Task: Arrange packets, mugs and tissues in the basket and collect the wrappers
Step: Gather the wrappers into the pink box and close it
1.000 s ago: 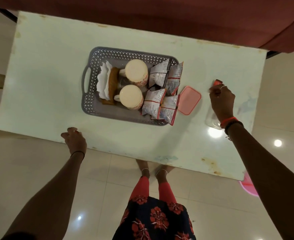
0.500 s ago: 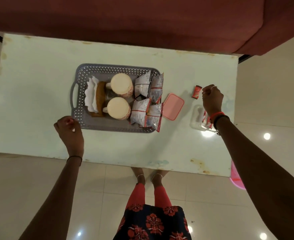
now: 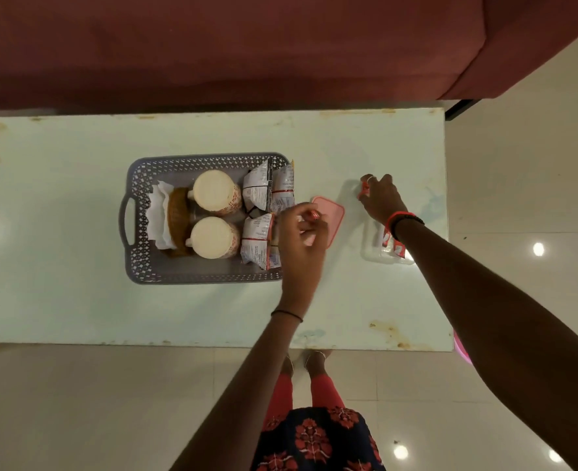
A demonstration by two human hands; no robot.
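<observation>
At the far left of the pale bench (image 3: 59, 215) sits the grey perforated basket (image 3: 138, 266), its handle turned outward. Inside it, going rightward: white tissues (image 3: 156, 215) folded against a brown holder (image 3: 178, 215), then two cream mugs (image 3: 216, 192) one behind the other, then the silver packets (image 3: 258, 190) stood on edge along the right wall. That part of the job looks done; what remains, as I judge it, is the gathering of wrappers.

Next comes the left hand (image 3: 301, 246), hovering over the basket's right edge and the pink lid (image 3: 333, 215) just beside it. Its fingers (image 3: 306, 219) are pinched together on a small red wrapper (image 3: 314, 215).

Further right, the right hand (image 3: 381, 198) is pressed down to the bench, fingertips closed on a second red wrapper (image 3: 364, 190). Under its wrist stands a clear container (image 3: 372, 254), with a few red-and-white wrappers already lying inside.

These wrappers should be very light, thin and crinkly, with no stiffness to speak of, so they will lie flat and be slippery on a smooth top. Best taken by an end with a fingertip pinch, or slid to get a nail beneath. They will not break, but may flutter off if released above the container instead of low inside it
</observation>
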